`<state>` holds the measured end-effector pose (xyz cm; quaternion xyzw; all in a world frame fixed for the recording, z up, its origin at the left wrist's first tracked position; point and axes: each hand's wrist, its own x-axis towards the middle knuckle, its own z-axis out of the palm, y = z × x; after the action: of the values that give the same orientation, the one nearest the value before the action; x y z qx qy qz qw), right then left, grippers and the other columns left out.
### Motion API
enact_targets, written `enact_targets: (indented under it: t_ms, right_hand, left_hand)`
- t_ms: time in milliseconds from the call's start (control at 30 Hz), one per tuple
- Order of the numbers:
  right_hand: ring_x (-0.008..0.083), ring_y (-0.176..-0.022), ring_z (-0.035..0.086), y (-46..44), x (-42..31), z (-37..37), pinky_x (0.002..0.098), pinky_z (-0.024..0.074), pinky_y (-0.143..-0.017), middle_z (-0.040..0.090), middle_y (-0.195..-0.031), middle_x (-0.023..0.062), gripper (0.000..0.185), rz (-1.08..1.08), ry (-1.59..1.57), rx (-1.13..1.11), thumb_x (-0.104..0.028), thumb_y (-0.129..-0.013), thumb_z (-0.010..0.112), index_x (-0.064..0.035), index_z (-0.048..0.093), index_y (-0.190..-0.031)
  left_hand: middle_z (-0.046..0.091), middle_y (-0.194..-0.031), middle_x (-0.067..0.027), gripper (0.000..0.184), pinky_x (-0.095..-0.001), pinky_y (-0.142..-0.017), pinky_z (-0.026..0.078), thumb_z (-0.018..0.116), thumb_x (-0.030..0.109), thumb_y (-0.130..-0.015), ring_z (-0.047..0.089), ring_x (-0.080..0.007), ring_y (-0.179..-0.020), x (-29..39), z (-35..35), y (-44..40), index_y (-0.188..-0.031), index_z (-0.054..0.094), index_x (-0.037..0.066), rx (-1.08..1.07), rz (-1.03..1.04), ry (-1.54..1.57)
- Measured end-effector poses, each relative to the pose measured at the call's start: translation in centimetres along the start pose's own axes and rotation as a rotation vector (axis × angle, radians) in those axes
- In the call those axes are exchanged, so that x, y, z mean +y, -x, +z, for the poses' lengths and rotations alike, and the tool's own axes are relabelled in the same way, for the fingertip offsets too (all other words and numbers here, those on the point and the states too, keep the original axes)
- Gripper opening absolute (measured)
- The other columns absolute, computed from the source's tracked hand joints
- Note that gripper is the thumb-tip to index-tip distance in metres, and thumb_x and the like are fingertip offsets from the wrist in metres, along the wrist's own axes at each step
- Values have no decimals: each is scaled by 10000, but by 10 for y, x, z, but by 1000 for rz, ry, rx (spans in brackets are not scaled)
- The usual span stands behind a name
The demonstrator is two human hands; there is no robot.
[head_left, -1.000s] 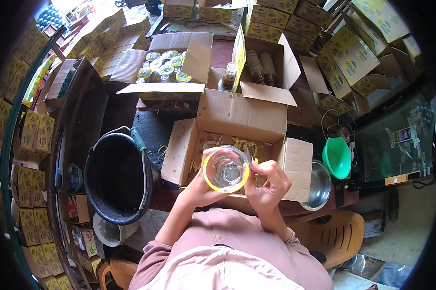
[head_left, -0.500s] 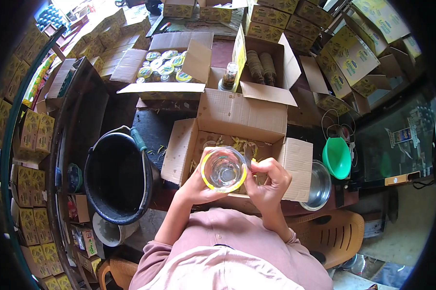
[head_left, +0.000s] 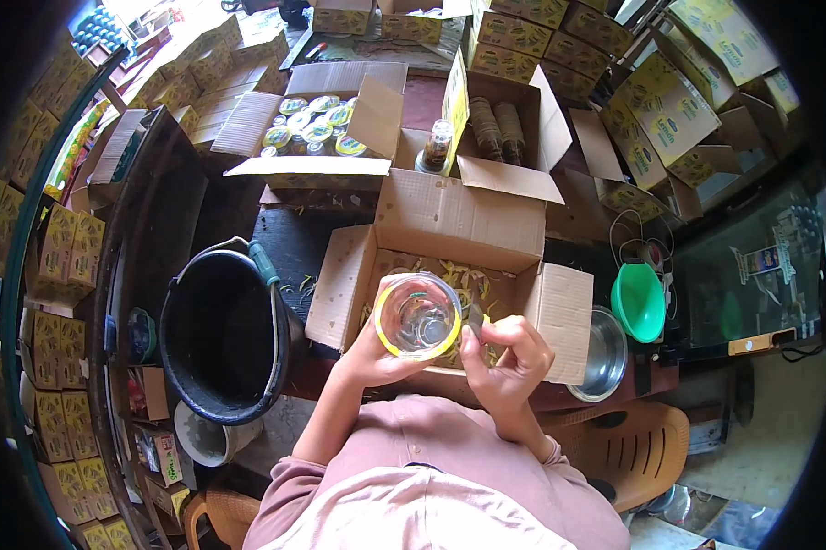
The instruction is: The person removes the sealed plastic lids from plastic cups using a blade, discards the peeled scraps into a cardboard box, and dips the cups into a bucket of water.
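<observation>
My left hand [head_left: 371,356] is wrapped round a clear plastic cup [head_left: 420,321] with a yellow rim, its mouth turned up towards me. My right hand [head_left: 509,357] pinches a small grey blade [head_left: 475,310], with a bit of yellow showing at the fingertips. The blade stands just right of the cup's rim, with a narrow gap between them. Below both hands is an open cardboard box [head_left: 459,215], with thin yellow strips [head_left: 463,275] scattered inside it.
A black bucket [head_left: 220,339] stands to the left. On the right are a metal bowl [head_left: 605,357] and a green basin [head_left: 637,302]. Behind, one box [head_left: 307,165] holds lidded cups, another [head_left: 509,174] stacked cups. A cup stack [head_left: 436,147] stands between them.
The cup has shifted slightly left in my left hand's grip. My right hand with the blade has drawn a little away from the cup's rim.
</observation>
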<state>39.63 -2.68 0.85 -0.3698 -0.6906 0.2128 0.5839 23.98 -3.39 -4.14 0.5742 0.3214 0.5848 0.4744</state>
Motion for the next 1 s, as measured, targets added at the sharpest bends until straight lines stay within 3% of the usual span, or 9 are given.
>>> enact_targets:
  t_ms: [133,233,333,733,833,933,1000]
  right_hand:
    - [109,-533,504,2,2,3,214,362,-459,539,-620,65,173,-21,6,0,73,-615,675,-6,558,-716]
    - [138,-524,564,1,-1,1,227,439,-479,570,-612,82,153,-9,67,4,47,-624,697,-7,598,-727]
    - [121,-528,517,1,-2,3,208,358,-445,535,-615,72,177,-47,120,16,57,-609,690,-1,563,-718]
    - [127,-536,532,-5,6,4,208,372,-457,542,-615,71,198,-59,124,29,56,-585,712,4,582,-725]
    - [159,-560,594,-7,3,1,233,462,-516,587,-645,92,165,-9,88,-8,59,-619,685,-5,613,-753]
    - [121,-542,533,-7,5,4,207,372,-461,546,-616,68,193,-30,91,15,57,-589,709,4,584,-726]
    - [112,-548,532,-7,4,4,207,377,-467,551,-626,66,182,-9,81,12,62,-595,701,11,583,-724]
  left_hand:
    - [339,-1159,-100,750,-345,-937,381,741,75,-608,425,-220,-1109,-1,-1,-1,-1235,332,35,-19,0,-33]
    - [332,-1163,-107,745,-345,-939,379,744,83,-609,413,-228,-1120,-5,-2,-1,-1232,339,30,-22,-19,-52]
    - [329,-1164,-113,739,-345,-940,376,747,91,-611,402,-237,-1129,0,0,-1,-1228,345,24,-35,-44,-88]
    - [324,-1182,-113,727,-342,-940,373,741,93,-620,388,-229,-1140,3,0,-3,-1229,351,19,-127,-32,-34]
    - [342,-1164,-107,704,-333,-927,371,734,82,-627,401,-215,-1114,4,0,-2,-1218,355,26,-123,-69,42]
    - [385,-1124,-98,667,-325,-905,367,722,78,-637,422,-198,-1078,10,2,-5,-1196,359,35,-112,-132,129]
    - [413,-1099,-92,643,-322,-891,366,711,80,-647,434,-188,-1058,13,5,-6,-1183,358,40,-106,-157,201]
